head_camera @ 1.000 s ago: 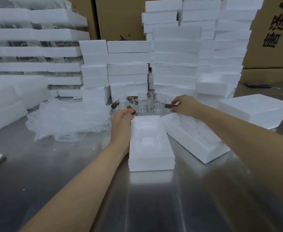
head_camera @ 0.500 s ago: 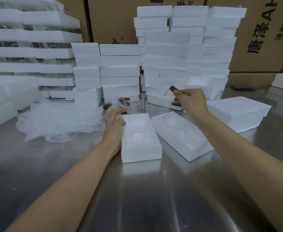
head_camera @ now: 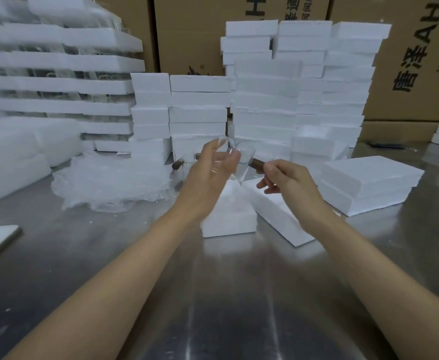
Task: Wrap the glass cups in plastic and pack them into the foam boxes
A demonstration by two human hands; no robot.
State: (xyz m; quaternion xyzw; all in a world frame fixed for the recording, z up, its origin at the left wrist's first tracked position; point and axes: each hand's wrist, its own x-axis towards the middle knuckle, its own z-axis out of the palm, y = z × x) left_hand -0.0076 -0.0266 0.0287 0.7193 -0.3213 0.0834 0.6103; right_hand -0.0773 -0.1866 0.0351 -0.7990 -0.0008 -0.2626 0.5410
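My right hand (head_camera: 288, 181) pinches the brown handle of a clear glass cup (head_camera: 244, 163) and holds it in the air over the foam boxes. My left hand (head_camera: 210, 175) is raised beside it, with its fingers round clear glass (head_camera: 223, 144) that touches the right hand's cup; blur hides whether this is a second cup. Below the hands lies an open foam box (head_camera: 228, 220) with moulded hollows. A second foam half (head_camera: 278, 216) lies angled to its right. More glass cups with brown handles (head_camera: 178, 165) stand behind the left hand. A heap of clear plastic bags (head_camera: 109, 180) lies to the left.
Tall stacks of white foam boxes (head_camera: 265, 100) wall off the back of the steel table (head_camera: 213, 294). Two closed foam boxes (head_camera: 369, 185) are stacked at the right. Foam trays (head_camera: 57, 84) pile up at the far left, and cardboard cartons (head_camera: 408, 61) stand behind.
Both hands have lifted from the cluster of cups and come together above the open foam box. The right hand carried its cup leftwards, and the left hand rose with glass in it.
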